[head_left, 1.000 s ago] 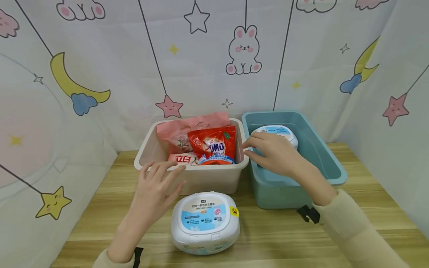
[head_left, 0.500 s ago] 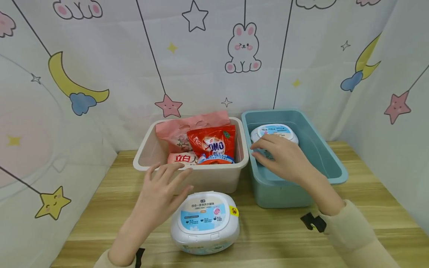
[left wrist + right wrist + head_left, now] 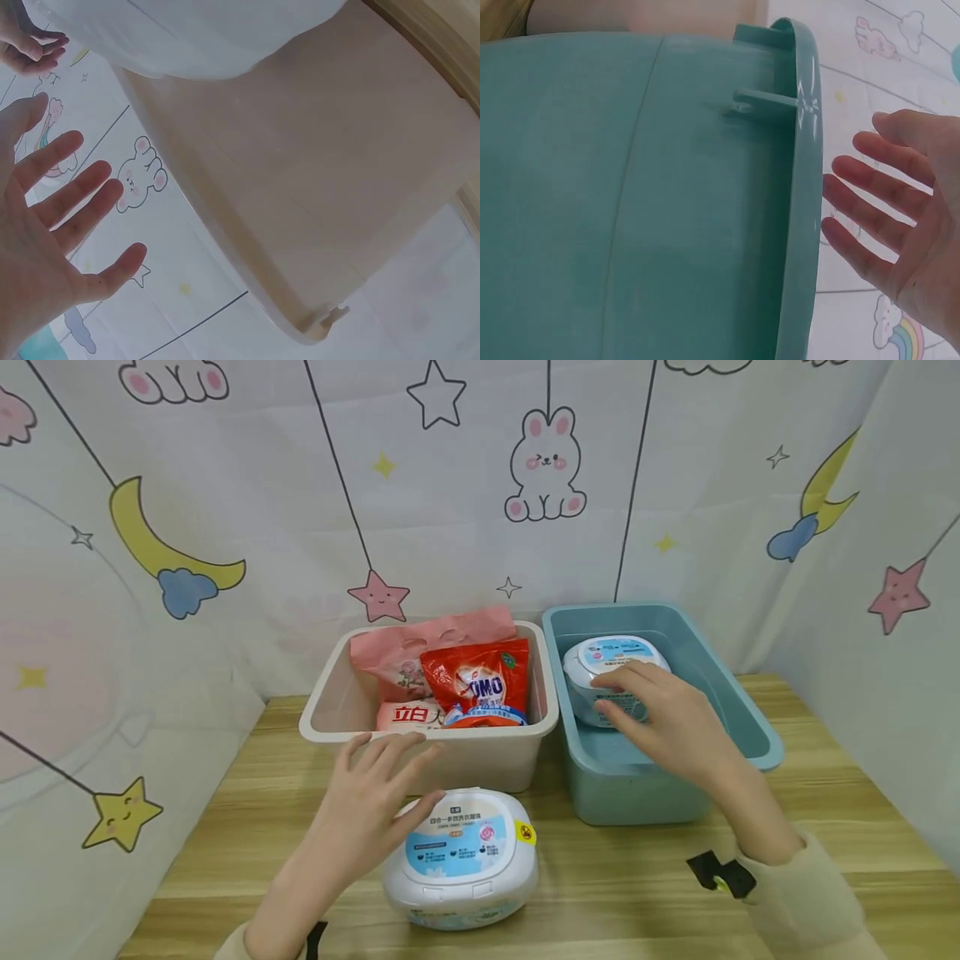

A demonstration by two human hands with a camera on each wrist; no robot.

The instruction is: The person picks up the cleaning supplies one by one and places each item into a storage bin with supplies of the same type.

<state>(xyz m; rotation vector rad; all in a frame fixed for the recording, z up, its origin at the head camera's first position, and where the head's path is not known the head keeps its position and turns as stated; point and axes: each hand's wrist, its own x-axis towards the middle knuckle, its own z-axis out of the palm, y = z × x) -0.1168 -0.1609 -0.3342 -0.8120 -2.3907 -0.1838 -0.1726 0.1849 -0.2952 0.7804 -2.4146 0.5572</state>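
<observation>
My left hand hovers with spread, slightly bent fingers over the left side of a white oval lidded tub with a blue-and-white label, which stands on the table. In the left wrist view that hand holds nothing. Inside the blue-green bin sits a similar white lidded tub. My right hand is over this bin, its loosely bent fingers partly hiding the tub. The right wrist view shows the right hand holding nothing, above the bin's rim.
A beige bin stands left of the blue-green one. It holds a red OMO bag, a pink bag and a white-and-pink pack. Behind them hangs a printed curtain. All stands on a wooden table.
My right hand has drifted to the right and slightly down, uncovering more of the tub in the blue-green bin. My left hand has shifted a little right over the front tub.
</observation>
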